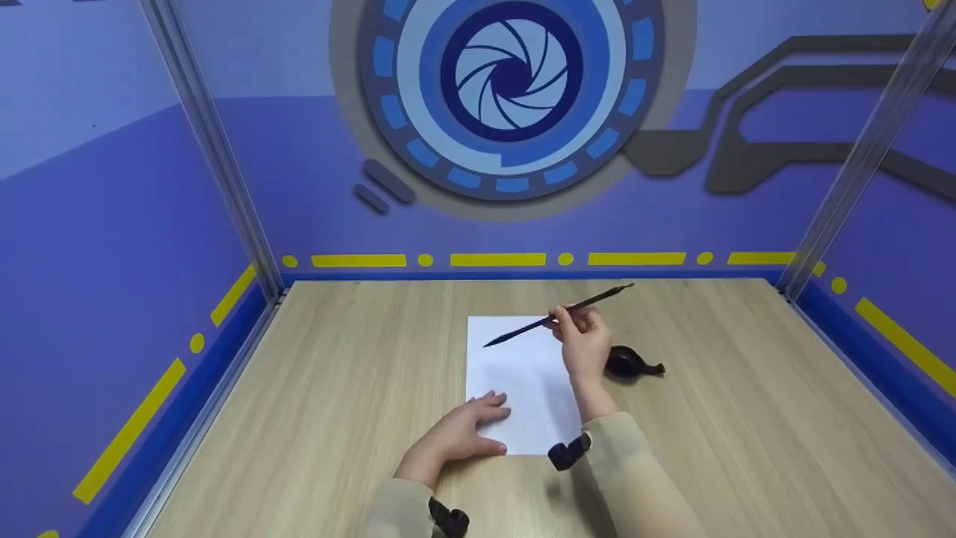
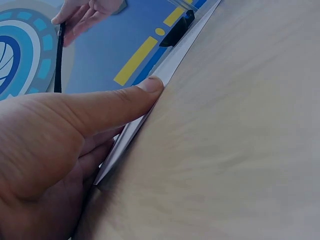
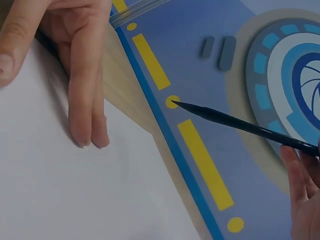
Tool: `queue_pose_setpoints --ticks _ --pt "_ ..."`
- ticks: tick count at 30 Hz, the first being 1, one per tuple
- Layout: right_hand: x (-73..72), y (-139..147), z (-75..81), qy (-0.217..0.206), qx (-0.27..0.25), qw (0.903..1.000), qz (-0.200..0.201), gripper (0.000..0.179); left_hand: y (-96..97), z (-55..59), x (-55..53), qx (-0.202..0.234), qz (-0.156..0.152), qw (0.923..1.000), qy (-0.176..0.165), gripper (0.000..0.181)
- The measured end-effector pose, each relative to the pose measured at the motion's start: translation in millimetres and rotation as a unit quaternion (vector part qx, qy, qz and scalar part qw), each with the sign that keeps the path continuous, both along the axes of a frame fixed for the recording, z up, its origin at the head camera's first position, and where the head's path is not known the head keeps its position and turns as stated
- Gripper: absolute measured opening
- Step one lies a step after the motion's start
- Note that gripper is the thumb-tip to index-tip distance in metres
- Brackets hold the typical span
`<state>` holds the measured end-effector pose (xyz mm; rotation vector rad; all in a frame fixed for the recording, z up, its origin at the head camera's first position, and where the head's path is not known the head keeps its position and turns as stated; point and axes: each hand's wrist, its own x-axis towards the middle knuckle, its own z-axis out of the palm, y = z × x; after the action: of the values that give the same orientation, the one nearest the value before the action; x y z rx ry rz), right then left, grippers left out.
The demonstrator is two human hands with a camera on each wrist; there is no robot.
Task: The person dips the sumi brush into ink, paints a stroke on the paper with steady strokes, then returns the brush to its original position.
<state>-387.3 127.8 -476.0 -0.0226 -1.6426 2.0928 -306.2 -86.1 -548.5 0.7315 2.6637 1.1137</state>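
My right hand (image 1: 585,349) pinches a dark calligraphy brush (image 1: 519,330) near the middle of its shaft, above the far part of a white sheet of paper (image 1: 523,381). The brush is slanted, its pointed black bristles (image 3: 200,112) to the left and free of the paper. With fingers spread, my left hand (image 1: 470,430) rests on the sheet's near left corner; in the left wrist view its thumb (image 2: 120,105) lies along the paper's edge. Just right of my right hand sits a small round black vessel (image 1: 627,364) with a short stub, partly hidden behind that hand.
The sheet lies on a light wood-grain table (image 1: 358,359). Blue-purple panels with yellow dashes (image 1: 358,261) enclose the table at the back, left and right, joined by metal posts (image 1: 216,149). Black wrist-worn cameras (image 1: 569,452) sit at both sleeves.
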Motion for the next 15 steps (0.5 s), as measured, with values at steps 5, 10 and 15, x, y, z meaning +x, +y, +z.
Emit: queue_pose_setpoints --ticks 5,10,15 --pt "-2.1 -7 -6.8 -0.009 0.007 0.9999 0.003 0.017 0.0 -0.4 -0.5 0.001 0.001 1.0 0.003 0.062" --pt "-4.4 -12 -12.1 -0.017 0.024 0.9996 0.001 0.019 -0.6 -0.3 -0.5 0.003 -0.001 0.9999 0.01 0.062" --pt "-5.1 -17 -18.8 -0.023 0.038 0.999 -0.004 0.017 -0.5 -0.4 0.1 0.003 -0.007 0.9999 0.016 0.062"
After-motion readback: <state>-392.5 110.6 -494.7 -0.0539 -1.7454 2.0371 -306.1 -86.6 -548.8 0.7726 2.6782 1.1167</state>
